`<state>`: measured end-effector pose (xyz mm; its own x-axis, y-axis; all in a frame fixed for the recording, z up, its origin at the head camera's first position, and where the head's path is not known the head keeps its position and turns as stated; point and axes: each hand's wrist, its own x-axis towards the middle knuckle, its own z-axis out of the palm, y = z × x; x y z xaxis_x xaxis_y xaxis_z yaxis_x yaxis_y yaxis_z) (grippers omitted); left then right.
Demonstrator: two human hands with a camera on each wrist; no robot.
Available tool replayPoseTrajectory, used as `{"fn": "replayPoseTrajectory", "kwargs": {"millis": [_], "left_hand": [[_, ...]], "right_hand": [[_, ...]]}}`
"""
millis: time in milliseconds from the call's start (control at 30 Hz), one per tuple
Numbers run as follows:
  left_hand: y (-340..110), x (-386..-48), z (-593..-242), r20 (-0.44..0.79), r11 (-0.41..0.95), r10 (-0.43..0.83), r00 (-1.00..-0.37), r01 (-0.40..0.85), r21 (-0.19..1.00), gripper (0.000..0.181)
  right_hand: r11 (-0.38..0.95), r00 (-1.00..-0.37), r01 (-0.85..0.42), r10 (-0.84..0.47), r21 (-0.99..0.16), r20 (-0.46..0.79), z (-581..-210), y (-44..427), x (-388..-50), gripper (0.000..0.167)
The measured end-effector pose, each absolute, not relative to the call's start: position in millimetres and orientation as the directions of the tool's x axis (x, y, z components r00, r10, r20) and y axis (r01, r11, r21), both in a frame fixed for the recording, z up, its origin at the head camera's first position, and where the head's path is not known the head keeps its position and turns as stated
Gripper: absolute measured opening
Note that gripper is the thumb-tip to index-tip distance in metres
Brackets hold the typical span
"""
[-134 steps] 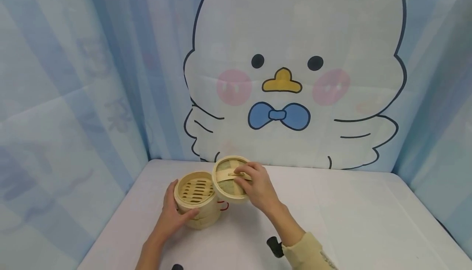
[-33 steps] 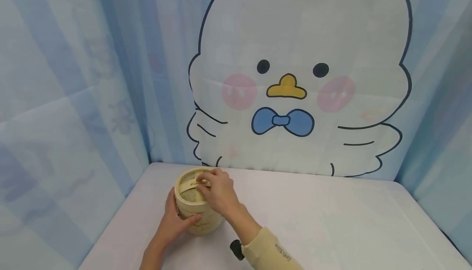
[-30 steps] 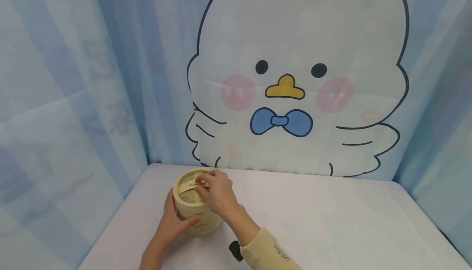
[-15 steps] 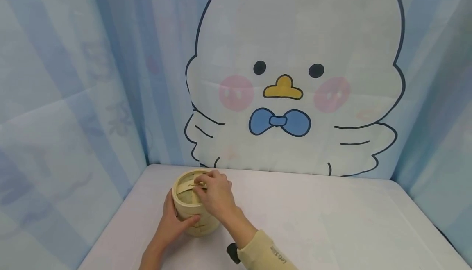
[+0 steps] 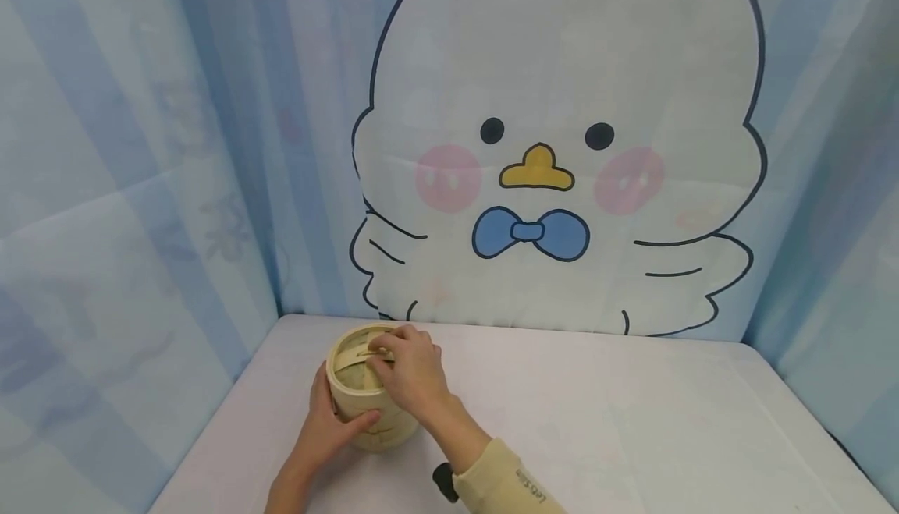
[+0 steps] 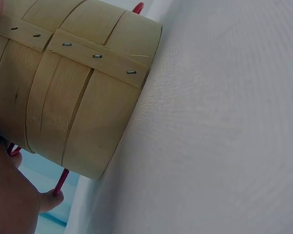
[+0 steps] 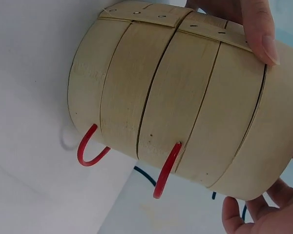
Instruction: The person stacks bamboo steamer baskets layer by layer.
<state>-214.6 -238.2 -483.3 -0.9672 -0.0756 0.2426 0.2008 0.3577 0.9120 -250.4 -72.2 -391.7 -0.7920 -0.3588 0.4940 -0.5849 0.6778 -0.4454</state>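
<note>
A round bamboo steamer [image 5: 385, 424] of stacked tiers stands on the table, its woven lid [image 5: 353, 376] covering the top. My left hand [image 5: 325, 426] grips the steamer's side, thumb on the near wall and fingers around the left. Over the lid, my right hand [image 5: 414, 370] pinches the strap handle [image 5: 362, 356] between thumb and fingers. Red loops [image 7: 167, 170] stick out from the steamer's wall in the right wrist view. That view also has the left thumb [image 7: 260, 31] pressed near a seam between tiers. The steamer's inside is hidden by the lid.
The table [image 5: 632, 420] is covered in white cloth and reaches far to the right. Behind it hangs a curtain [image 5: 541, 280] printed with a cartoon bird. Another pale blue curtain [image 5: 126, 225] closes off the left. A small black object [image 5: 445, 482] sits at the right sleeve.
Several seconds ago my right hand held the lid tilted right of the steamer, its slatted inside showing. Now the lid is on top. Over the last second the hands have hardly moved.
</note>
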Motion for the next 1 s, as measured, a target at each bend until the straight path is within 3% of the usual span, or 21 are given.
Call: {"fn": "replayPoseTrajectory", "kwargs": {"millis": [300, 700, 1000], "left_hand": [[-241.8, -215.7, -480.9, 0.263, 0.351, -0.060, -0.963, 0.227, 0.908, 0.115], [-246.2, -214.9, -480.7, 0.318, 0.291, -0.050, -0.947, 0.291, 0.911, 0.107], [-255.9, -206.7, -470.3, 0.280, 0.420, -0.072, -0.957, 0.225, 0.879, 0.116]], "right_hand": [[0.657, -0.791, -0.608, -0.449, -0.446, 0.417, -382.3, -58.8, -254.8, 0.026], [0.609, -0.775, -0.617, -0.362, -0.498, 0.518, -377.5, -23.0, -253.3, 0.022], [0.647, -0.796, -0.574, -0.299, -0.501, 0.526, -380.7, 14.4, -236.6, 0.018]]}}
